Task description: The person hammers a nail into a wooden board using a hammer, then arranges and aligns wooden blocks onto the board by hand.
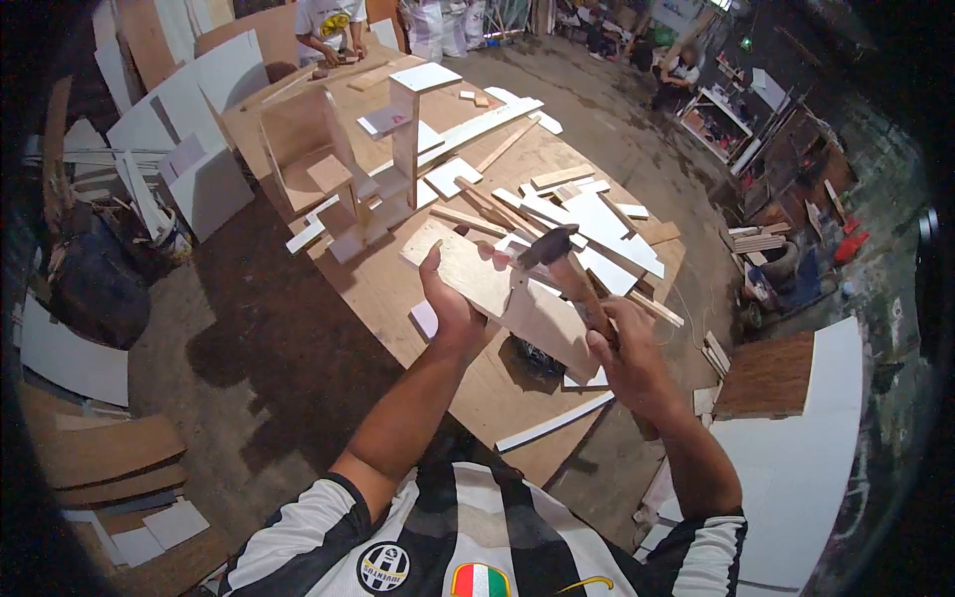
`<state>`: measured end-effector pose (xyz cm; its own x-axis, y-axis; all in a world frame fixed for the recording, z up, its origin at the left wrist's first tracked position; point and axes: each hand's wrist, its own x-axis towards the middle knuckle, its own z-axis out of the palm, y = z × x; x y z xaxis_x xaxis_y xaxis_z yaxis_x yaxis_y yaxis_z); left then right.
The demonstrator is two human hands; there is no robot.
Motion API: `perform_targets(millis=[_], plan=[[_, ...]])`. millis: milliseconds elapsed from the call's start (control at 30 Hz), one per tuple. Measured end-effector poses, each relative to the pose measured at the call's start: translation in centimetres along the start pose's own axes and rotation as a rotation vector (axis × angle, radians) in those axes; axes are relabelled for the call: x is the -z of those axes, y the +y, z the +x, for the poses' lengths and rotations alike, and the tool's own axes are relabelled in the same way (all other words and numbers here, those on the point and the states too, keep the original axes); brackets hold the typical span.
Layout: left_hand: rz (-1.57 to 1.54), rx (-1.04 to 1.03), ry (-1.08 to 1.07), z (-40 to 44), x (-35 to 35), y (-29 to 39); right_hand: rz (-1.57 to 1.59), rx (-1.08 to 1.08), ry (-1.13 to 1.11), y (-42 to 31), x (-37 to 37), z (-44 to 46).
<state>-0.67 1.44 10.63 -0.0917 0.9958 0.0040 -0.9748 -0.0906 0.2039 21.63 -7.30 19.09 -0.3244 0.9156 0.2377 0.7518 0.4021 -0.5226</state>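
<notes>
L hand (461, 316) grasps wooden piece (466, 277), held above worktable (383, 298); R hand (637, 350) clenches hammer (579, 287) by its handle. Piece's long axis runs upper L to lower R, betw. the 2 hands; hammer head (549, 245) overlies its far edge, contact unclear, w/ L fingertips (500, 261) just beside.

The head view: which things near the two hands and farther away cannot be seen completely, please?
In the head view:
Left hand: most of its fingers, hidden by the wooden piece.
Hammer: gripped part of the handle, covered by the right hand.
Dark item: its identity, partly covered by the wooden piece.
Co-worker: head, cut off by the top edge.
</notes>
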Motion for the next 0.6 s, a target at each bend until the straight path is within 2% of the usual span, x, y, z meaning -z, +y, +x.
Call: perform_targets(millis=[33,67,133,300,367,400,467,533,600], plan=[[0.033,-0.005,-0.003,0.2,0.4,0.0,-0.103,0.141,0.096,0.5,-0.7,0.1],[0.066,-0.009,-0.006,0.3,0.7,0.1,-0.100,0.145,0.098,0.3,-0.8,0.1],[0.160,-0.010,0.009,0.4,0.5,0.5,0.127,-0.259,-0.132,-1.2,-0.3,0.2],[0.336,-0.013,0.106,0.8,4.5,1.7,0.204,-0.277,-0.107,-2.1,-0.3,0.8],[0.389,-0.376,0.247,-0.4,5.2,2.3,0.180,-0.190,-0.112,-1.0,-0.6,1.0],[0.397,-0.376,0.248,-1.4,5.6,2.8,0.187,-0.191,-0.111,-0.9,-0.7,1.0],[1.072,-0.870,0.223,-3.3,5.3,3.7,0.205,-0.176,-0.099,-0.7,-0.7,1.0],[0.999,-1.005,-0.026,-4.6,2.2,4.3,0.202,-0.158,-0.098,-0.7,-0.6,1.2],[1.932,-1.049,-0.268,-6.5,-0.4,5.7,0.200,-0.142,-0.106,-1.0,-0.5,1.2]])
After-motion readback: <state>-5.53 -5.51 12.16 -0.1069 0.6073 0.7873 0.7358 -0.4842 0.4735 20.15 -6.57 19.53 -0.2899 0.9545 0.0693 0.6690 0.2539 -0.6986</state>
